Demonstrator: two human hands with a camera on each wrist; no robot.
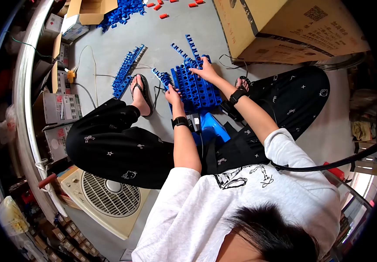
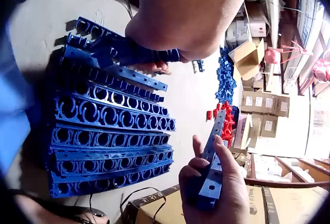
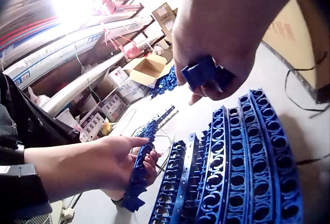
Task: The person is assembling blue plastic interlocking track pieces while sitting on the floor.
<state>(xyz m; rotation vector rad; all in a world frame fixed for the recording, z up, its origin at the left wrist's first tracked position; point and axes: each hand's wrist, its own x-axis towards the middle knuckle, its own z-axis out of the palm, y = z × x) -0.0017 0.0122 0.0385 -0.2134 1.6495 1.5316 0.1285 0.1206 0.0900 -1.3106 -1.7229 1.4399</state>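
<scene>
My left hand [image 1: 174, 96] grips a strip of blue plastic pipe clips [image 3: 140, 167], its clips standing in a row. In my right hand [image 1: 205, 71] is another blue plastic strip [image 2: 213, 167], held between thumb and fingers, with small holes along its flat face. Between and below the hands lies a stack of blue clip strips [image 2: 113, 139], side by side, their round openings showing in the right wrist view as well. Farther left on the floor is a separate group of blue clip strips [image 1: 127, 72], near a sandalled foot.
Loose blue pieces [image 1: 123, 13] and several red pieces [image 1: 164, 16] lie on the floor ahead, near an open carton [image 1: 97, 18]. A large cardboard box [image 1: 280, 32] stands at the right. A box fan [image 1: 112, 192] sits at the left, and thin cables [image 1: 96, 74] cross the floor.
</scene>
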